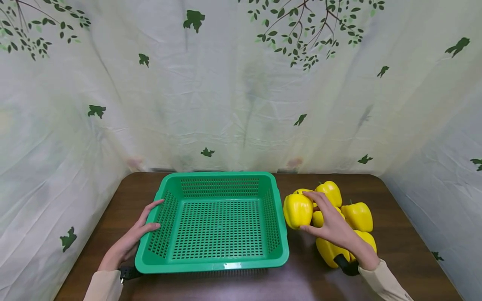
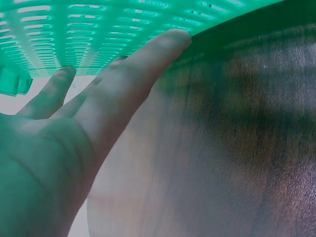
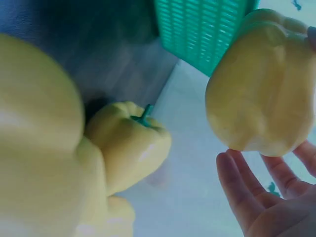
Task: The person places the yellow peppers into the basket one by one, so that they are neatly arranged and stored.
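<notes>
A green perforated plastic basket [image 1: 220, 264] stands on the table, its slotted floor showing. My left hand [image 1: 129, 238] holds its left rim, thumb and a finger over the edge; in the left wrist view, the other fingers [image 2: 118, 89] lie against the outer wall. Between the thumb and fingers of my right hand [image 1: 335, 225] a yellow bell pepper [image 1: 297, 211] is pinched, just right of the basket. The right wrist view shows that pepper [image 3: 261, 94] raised, with fingertips at its end. Several more yellow bell peppers [image 1: 357, 216] are grouped around and under the right hand, some partly hidden.
The brown wooden table [image 1: 301, 280] has rounded far corners. A pale curtain [image 1: 226, 104] with leaf prints hangs behind it and along both sides. A black strap [image 1: 129, 273] is on the left wrist, and a black device [image 1: 346, 265] on the right.
</notes>
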`<state>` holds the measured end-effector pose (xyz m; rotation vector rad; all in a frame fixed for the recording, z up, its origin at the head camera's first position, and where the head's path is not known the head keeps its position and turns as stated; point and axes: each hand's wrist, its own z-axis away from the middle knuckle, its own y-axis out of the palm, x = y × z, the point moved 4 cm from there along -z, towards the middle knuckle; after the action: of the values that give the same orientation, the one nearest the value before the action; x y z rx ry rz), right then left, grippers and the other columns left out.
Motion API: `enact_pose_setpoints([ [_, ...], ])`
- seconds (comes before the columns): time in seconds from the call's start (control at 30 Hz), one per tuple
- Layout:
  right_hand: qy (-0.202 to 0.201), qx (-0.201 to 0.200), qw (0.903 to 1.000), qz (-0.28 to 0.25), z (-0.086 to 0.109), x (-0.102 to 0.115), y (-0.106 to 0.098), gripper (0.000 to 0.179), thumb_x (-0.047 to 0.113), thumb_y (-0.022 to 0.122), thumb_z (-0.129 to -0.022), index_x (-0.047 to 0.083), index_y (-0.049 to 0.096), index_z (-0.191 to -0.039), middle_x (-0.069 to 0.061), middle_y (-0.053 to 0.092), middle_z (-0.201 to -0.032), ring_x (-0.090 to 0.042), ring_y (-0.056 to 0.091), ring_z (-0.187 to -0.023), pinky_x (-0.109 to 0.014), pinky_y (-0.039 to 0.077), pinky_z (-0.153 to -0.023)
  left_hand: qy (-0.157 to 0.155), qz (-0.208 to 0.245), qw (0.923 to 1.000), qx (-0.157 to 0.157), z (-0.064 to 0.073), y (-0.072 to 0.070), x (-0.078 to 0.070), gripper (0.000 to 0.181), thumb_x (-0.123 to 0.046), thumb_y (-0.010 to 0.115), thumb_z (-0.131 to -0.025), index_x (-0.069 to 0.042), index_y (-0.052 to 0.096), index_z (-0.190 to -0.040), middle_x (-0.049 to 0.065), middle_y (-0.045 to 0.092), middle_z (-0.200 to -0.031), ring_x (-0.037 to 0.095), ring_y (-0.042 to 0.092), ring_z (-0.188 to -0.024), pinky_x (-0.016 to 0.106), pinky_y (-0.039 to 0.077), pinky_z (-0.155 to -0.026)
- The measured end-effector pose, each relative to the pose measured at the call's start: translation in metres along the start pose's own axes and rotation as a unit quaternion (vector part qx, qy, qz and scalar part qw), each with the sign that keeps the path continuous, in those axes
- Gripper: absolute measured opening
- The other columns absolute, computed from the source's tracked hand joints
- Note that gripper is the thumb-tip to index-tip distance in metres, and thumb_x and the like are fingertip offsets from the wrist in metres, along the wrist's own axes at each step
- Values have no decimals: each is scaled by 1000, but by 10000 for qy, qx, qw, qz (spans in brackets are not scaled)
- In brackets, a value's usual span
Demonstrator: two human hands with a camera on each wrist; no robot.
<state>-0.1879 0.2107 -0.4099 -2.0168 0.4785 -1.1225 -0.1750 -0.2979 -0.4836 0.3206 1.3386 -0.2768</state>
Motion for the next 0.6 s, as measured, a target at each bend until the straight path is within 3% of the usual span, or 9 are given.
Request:
enact_pose_setpoints([
  [0.13, -82, -30, 9999, -80, -7, 6, -2, 82, 26, 81, -76, 7, 37, -143, -7, 42, -135, -18, 47, -111, -39, 50, -83, -10, -68, 10000, -42, 0, -1, 0, 64, -11, 42, -100, -35, 8, -148, 26, 4, -145, 38, 48, -113, 54, 49, -82],
  [0.27, -118, 35, 9996, -267, -14, 14, -1, 82, 26, 81, -76, 8, 37, -143, -7, 42, -135, -19, 47, -113, -44, 51, -83, -9, -90, 9999, -49, 0, 0, 0, 63, -11, 41, -99, -35, 8, -147, 26, 4, -145, 38, 47, -113, 54, 49, -82],
  [0.6, -284, 328, 9968, -670, -38, 35, 18, 83, 30, 80, -78, 9, 36, -144, -6, 40, -137, -20, 46, -116, -42, 48, -90, -39, -130, 9999, -52, 0, -1, -1, 65, -11, 42, -99, -37, 7, -148, 26, 2, -145, 37, 47, -113, 54, 49, -82],
])
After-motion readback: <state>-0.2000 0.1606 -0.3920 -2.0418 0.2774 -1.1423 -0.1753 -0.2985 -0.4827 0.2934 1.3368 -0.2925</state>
